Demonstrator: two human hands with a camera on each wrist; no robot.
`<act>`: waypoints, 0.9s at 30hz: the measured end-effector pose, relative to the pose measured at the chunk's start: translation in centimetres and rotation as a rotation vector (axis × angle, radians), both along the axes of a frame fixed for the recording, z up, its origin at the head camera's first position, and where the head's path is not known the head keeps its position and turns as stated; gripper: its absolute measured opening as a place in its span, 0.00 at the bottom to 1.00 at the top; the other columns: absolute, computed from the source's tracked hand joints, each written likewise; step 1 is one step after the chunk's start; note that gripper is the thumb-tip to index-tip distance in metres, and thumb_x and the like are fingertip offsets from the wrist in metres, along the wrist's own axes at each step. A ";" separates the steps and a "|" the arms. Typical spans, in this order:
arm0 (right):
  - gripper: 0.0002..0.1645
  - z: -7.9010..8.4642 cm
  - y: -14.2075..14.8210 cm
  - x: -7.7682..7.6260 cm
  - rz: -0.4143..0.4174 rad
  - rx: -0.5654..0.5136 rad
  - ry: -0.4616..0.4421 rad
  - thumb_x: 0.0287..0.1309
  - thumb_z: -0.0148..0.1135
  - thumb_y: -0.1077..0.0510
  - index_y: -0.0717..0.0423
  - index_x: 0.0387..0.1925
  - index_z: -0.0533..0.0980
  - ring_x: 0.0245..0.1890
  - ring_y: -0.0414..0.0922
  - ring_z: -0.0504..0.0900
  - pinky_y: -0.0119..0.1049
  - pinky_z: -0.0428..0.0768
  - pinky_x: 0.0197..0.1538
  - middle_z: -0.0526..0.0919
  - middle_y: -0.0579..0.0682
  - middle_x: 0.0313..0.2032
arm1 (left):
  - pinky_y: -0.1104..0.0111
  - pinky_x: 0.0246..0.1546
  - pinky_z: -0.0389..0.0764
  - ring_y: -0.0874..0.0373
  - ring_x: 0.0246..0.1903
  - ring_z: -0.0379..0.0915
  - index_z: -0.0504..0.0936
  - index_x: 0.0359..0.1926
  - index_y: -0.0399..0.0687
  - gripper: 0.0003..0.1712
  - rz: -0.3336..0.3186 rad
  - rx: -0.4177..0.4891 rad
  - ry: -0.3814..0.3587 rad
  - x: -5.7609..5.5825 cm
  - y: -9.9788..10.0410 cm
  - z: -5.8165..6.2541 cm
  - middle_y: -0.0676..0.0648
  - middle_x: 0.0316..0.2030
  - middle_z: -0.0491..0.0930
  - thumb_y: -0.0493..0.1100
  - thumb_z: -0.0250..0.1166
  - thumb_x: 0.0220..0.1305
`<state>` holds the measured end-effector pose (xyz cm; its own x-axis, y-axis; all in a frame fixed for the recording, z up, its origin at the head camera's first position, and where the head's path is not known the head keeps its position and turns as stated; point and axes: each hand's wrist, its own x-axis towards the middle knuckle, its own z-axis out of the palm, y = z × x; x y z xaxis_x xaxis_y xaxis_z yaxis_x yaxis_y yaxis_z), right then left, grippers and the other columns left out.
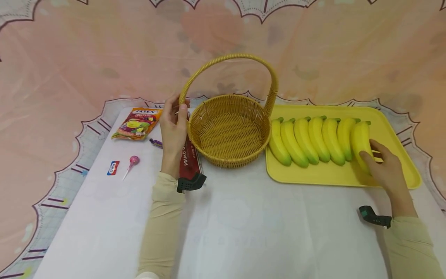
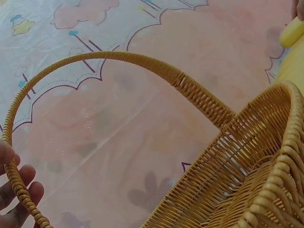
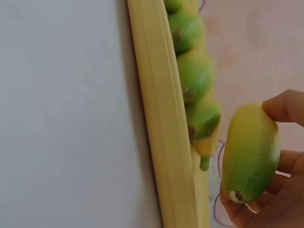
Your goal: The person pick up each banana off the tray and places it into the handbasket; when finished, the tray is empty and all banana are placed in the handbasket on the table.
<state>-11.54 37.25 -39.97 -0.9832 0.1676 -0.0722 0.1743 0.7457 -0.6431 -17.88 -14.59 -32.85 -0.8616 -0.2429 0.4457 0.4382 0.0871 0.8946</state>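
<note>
My left hand (image 1: 174, 128) grips the left side of the arched handle of a woven wicker basket (image 1: 230, 159); in the left wrist view its fingers curl round the handle (image 2: 21, 190). Nothing lies inside the basket. At the right end of a yellow tray (image 1: 320, 179), my right hand (image 1: 388, 164) holds a banana (image 1: 361, 141) between thumb and fingers. The right wrist view shows this banana (image 3: 251, 152) raised above the tray's rim, its green end toward the camera. Several more bananas (image 1: 315, 139) lie side by side to its left on the tray.
Left of the basket are an orange candy bag (image 1: 137, 123), a purple-wrapped sweet (image 1: 156, 143), a pink lollipop (image 1: 134, 159) and a small red-and-blue packet (image 1: 113, 168). A dark red spaghetti pack (image 1: 189, 159) lies partly under my left wrist, beside the basket.
</note>
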 end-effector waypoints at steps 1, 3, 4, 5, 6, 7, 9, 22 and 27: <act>0.42 0.1 -0.3 0.3 0.006 -0.002 0.015 0.67 0.44 0.40 0.54 0.73 0.47 0.57 0.53 0.64 0.35 0.72 0.55 0.60 0.68 0.66 | 0.73 0.47 0.74 0.53 0.50 0.73 0.72 0.60 0.46 0.19 0.000 0.005 -0.001 0.0 0.0 0.0 0.47 0.46 0.78 0.43 0.54 0.70; 0.41 0.3 -0.8 0.8 0.025 -0.012 0.047 0.67 0.46 0.40 0.53 0.73 0.49 0.52 0.37 0.65 0.19 0.67 0.47 0.62 0.66 0.65 | 0.72 0.48 0.75 0.51 0.51 0.73 0.72 0.60 0.47 0.19 0.003 0.008 -0.005 -0.1 0.1 0.1 0.48 0.46 0.78 0.42 0.54 0.70; 0.41 0.4 -1.1 1.0 0.037 -0.008 0.067 0.66 0.48 0.41 0.53 0.73 0.50 0.49 0.31 0.63 0.15 0.63 0.42 0.63 0.66 0.64 | 0.72 0.48 0.75 0.52 0.51 0.74 0.73 0.60 0.47 0.19 0.007 0.000 -0.009 -0.1 0.1 0.1 0.47 0.46 0.78 0.42 0.54 0.70; 0.40 0.4 -1.5 1.3 0.051 -0.006 0.086 0.66 0.49 0.42 0.53 0.73 0.51 0.46 0.26 0.60 0.13 0.61 0.39 0.64 0.66 0.62 | 0.72 0.49 0.75 0.53 0.50 0.74 0.72 0.60 0.48 0.19 0.011 -0.013 -0.014 0.0 0.1 0.1 0.47 0.46 0.78 0.43 0.54 0.70; 0.40 0.4 -1.9 1.5 0.067 -0.003 0.102 0.66 0.50 0.43 0.53 0.72 0.52 0.44 0.22 0.58 0.13 0.61 0.38 0.65 0.66 0.62 | 0.72 0.51 0.75 0.55 0.50 0.74 0.72 0.60 0.48 0.19 0.014 -0.027 -0.027 0.2 0.1 0.5 0.45 0.47 0.78 0.42 0.53 0.70; 0.39 0.4 -2.3 1.6 0.084 0.000 0.117 0.66 0.51 0.44 0.53 0.72 0.52 0.43 0.20 0.57 0.13 0.61 0.38 0.65 0.66 0.61 | 0.72 0.51 0.75 0.55 0.51 0.74 0.72 0.61 0.48 0.19 0.017 -0.044 -0.030 0.3 0.1 0.5 0.44 0.48 0.78 0.42 0.53 0.70; 0.38 0.6 -3.0 1.9 0.116 0.012 0.145 0.66 0.52 0.46 0.52 0.72 0.54 0.43 0.20 0.57 0.13 0.62 0.38 0.66 0.66 0.62 | 0.71 0.53 0.75 0.54 0.51 0.74 0.71 0.61 0.47 0.20 0.019 -0.070 -0.049 0.8 0.2 1.1 0.41 0.49 0.77 0.41 0.53 0.70; 0.37 2.0 -8.6 2.5 0.330 -0.014 0.260 0.62 0.59 0.55 0.45 0.70 0.58 0.51 0.30 0.66 0.17 0.63 0.45 0.71 0.59 0.60 | 0.71 0.56 0.74 0.53 0.52 0.74 0.68 0.64 0.40 0.22 -0.011 -0.178 -0.073 2.7 0.3 2.8 0.35 0.52 0.76 0.37 0.51 0.71; 0.36 2.4 -10.8 1.9 0.402 -0.031 0.247 0.62 0.59 0.56 0.47 0.70 0.59 0.52 0.37 0.68 0.17 0.65 0.47 0.71 0.56 0.60 | 0.70 0.58 0.74 0.47 0.54 0.73 0.68 0.64 0.40 0.22 -0.014 -0.178 -0.061 2.7 0.2 2.7 0.34 0.52 0.76 0.37 0.51 0.70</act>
<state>-9.66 26.47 -37.61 -0.9581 -0.2283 0.1728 -0.2850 0.7027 -0.6519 -15.23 -14.43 -30.18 -0.8909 -0.1528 0.4278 0.3862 0.2411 0.8903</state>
